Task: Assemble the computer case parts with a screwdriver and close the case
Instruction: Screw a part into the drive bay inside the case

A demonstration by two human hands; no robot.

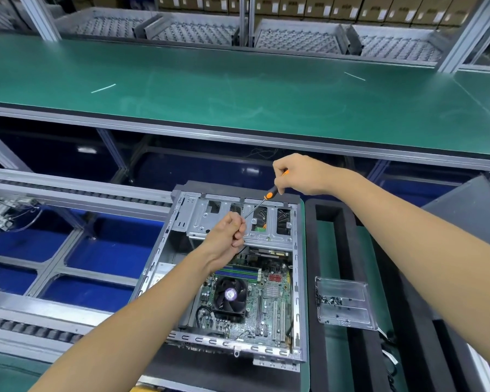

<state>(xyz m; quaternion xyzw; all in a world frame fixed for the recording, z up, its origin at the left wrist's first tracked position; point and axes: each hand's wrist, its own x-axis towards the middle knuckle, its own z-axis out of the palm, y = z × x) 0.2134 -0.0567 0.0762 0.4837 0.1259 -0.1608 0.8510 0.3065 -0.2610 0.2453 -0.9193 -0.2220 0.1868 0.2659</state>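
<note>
- Computer case [296, 292] lies on its side, open, on the dark mat of the near surface [304, 372]; motherboard and fan exposed, side panel not yet on.
- Right hand [300, 174] grips the orange-and-black screwdriver [262, 202] by its handle, shaft slanting down toward the drive cage [198, 216].
- Left hand [227, 234], fingers curled, pinches at the screwdriver tip; a screw there is likely but too small to tell.
- Step judged: seating a screw on the bit for the cage.
- Next calls for lowering the tip to a hole, held square.
- Clear screw tray [344, 302] sits just right of the case.
</note>
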